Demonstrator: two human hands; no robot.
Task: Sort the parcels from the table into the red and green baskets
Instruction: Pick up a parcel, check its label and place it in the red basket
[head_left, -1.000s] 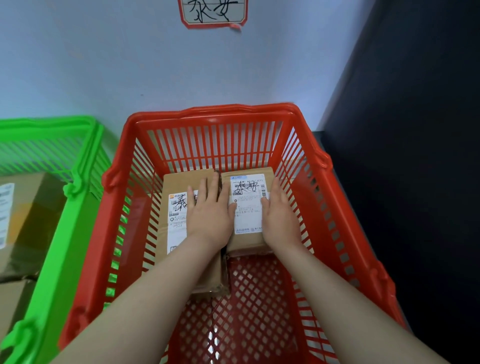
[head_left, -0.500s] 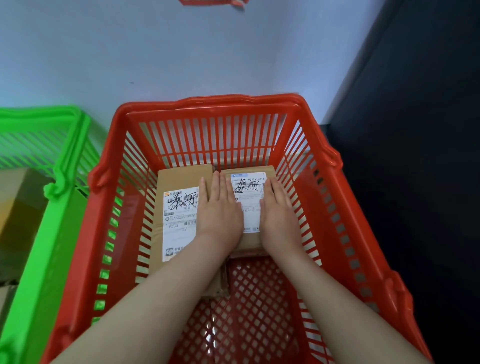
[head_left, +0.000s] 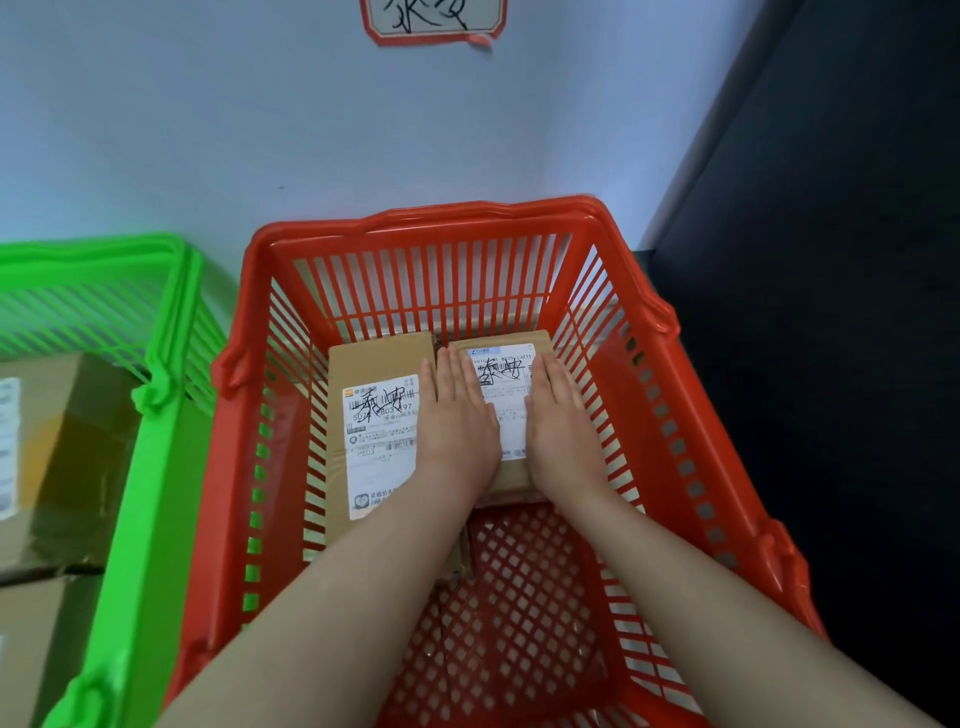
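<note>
Pale blue wall (head_left: 208, 130) fills the top of the frame. In the middle, a small brown parcel (head_left: 511, 415) lies flat at the far end of the red basket (head_left: 431, 221), label up. Both my hands lie flat on it, fingers straight and close together, gripping nothing. My left hand (head_left: 457, 421) lies over the parcel's left edge, where it meets a bigger parcel (head_left: 374, 415) lying just beside it. My right hand (head_left: 561, 426) covers its right side. At the left of the frame stands a green basket (head_left: 161, 415) with brown boxes (head_left: 62, 441) inside. A red-edged sign (head_left: 431, 21) hangs on the wall at the top. A dark surface (head_left: 831, 312) fills the right side.
</note>
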